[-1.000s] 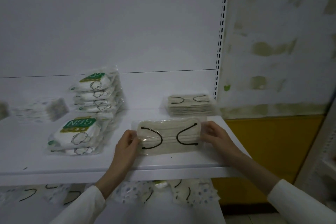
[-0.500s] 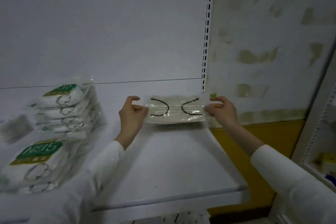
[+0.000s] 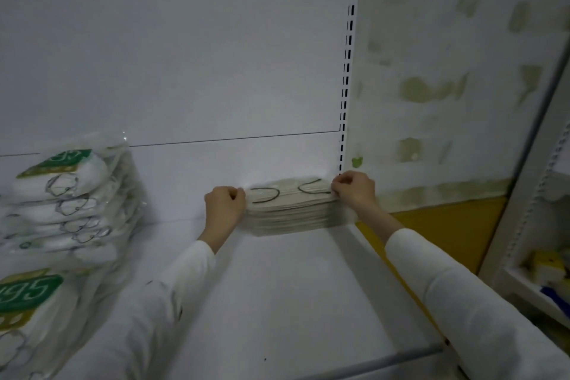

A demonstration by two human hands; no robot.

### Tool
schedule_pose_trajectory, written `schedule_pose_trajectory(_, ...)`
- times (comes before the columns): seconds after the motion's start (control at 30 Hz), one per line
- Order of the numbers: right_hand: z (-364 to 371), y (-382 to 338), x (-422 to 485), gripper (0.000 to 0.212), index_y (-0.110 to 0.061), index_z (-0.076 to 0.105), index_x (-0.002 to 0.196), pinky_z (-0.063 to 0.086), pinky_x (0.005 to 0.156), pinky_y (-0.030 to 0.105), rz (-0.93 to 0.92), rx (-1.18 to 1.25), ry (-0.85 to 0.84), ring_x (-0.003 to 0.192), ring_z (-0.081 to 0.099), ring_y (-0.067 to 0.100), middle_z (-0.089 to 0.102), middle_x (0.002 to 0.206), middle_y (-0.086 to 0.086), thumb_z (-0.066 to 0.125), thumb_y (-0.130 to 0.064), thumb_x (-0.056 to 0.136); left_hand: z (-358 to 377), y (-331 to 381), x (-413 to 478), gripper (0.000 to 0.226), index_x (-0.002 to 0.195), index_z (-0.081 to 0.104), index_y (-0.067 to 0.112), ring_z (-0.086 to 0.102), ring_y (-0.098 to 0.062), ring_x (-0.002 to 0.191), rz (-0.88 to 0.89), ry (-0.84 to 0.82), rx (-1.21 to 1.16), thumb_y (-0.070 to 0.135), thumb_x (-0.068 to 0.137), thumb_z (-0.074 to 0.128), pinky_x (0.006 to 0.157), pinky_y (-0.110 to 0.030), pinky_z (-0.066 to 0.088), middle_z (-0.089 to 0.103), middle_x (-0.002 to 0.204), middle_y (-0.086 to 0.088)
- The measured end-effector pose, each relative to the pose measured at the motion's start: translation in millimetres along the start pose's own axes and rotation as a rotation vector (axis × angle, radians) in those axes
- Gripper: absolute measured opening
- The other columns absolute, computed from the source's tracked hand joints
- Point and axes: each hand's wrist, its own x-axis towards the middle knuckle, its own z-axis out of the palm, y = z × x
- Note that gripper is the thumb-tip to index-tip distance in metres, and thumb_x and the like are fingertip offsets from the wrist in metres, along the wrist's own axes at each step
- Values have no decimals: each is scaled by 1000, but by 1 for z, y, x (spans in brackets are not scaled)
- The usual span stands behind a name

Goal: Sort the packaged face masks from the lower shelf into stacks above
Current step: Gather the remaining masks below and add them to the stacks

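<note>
The packaged face mask (image 3: 290,192) lies flat on top of a stack (image 3: 296,217) of matching beige masks. Its two black ear loops curve toward each other under clear film. No print can be read on this pack. The stack sits at the rear right corner of the upper shelf (image 3: 277,287), against the white back panel (image 3: 185,55) and just beside the slotted upright (image 3: 347,71).

The left hand (image 3: 224,203) pinches the left end of the top pack with its fingers curled. The right hand (image 3: 354,191) pinches the right end in the same way. Both arms wear white sleeves.

On the left of the shelf, well apart from the stack, stand two piles of bagged white respirators. The rear pile (image 3: 74,194) carries a green label, too blurred to read. The front pile (image 3: 27,302) carries a green label with white characters, seen upside down; "95" is legible, and the rest is cut off at the frame edge.

To the right is a patchy wall (image 3: 447,71) and a neighbouring shelf unit (image 3: 524,194) holding a blurred yellow item (image 3: 549,265).
</note>
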Motion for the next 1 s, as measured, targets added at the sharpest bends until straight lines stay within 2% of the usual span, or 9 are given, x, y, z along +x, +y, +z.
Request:
schedule_pose_trajectory(0.13,2,1,0,11,-12,69,94,46,84,27,-55,-107,-40,93,59,20,67,97,7,63,-15,85,-3,4,-7,25,78,72,-1,55,-18,71,49,-43,12,11,88,52,66,-23,36,64,71,-5)
schedule_pose_trajectory(0.23,2,4,0,13,-14,67,96,47,86,31,-53,-135,-47,100,58,23,66,100,7,62,-20,86,-4,4,-10,27,83,72,-1,59,-21,78,62,-91,25,14,90,50,68,-24,38,69,81,-11)
schedule_pose_trajectory(0.33,0,4,-2,18,-15,64,102,45,86,30,-46,-135,-84,103,57,22,65,106,7,62,-25,87,-6,7,-15,24,96,71,2,59,-24,99,86,-119,-1,15,92,52,84,-26,41,66,105,-10)
schedule_pose_trajectory(0.5,-2,2,-7,40,-14,55,123,44,94,34,-68,-138,-125,112,54,24,58,124,8,61,-31,87,-9,4,-16,32,120,62,14,55,-26,111,94,-162,4,26,92,55,97,-33,41,59,121,-13)
schedule_pose_trajectory(0.63,-5,-1,-11,46,-15,50,131,42,96,33,-95,-130,-91,117,52,25,55,131,8,60,-30,89,-13,0,-15,35,125,58,19,53,-25,110,111,-183,39,29,91,56,96,-32,40,55,122,-12)
schedule_pose_trajectory(0.8,-12,-1,-17,45,-16,50,133,40,101,37,-217,-236,-45,120,52,27,55,133,8,57,-31,91,-22,-9,-17,39,125,55,19,49,-29,117,178,-192,135,34,90,57,99,-41,41,52,129,-11)
schedule_pose_trajectory(0.9,-17,-3,-23,41,-18,52,130,37,102,37,-310,-273,17,120,48,25,57,130,7,55,-29,91,-28,-10,-24,38,123,55,16,46,-28,117,234,-138,175,33,89,57,94,-35,39,52,127,-11)
schedule_pose_trajectory(1.0,-26,-6,-42,36,-20,54,127,37,96,34,-442,-272,38,117,48,24,58,125,7,53,-25,91,-38,-7,-38,34,119,55,14,49,-27,113,299,-89,216,31,90,57,87,-30,37,55,123,-10)
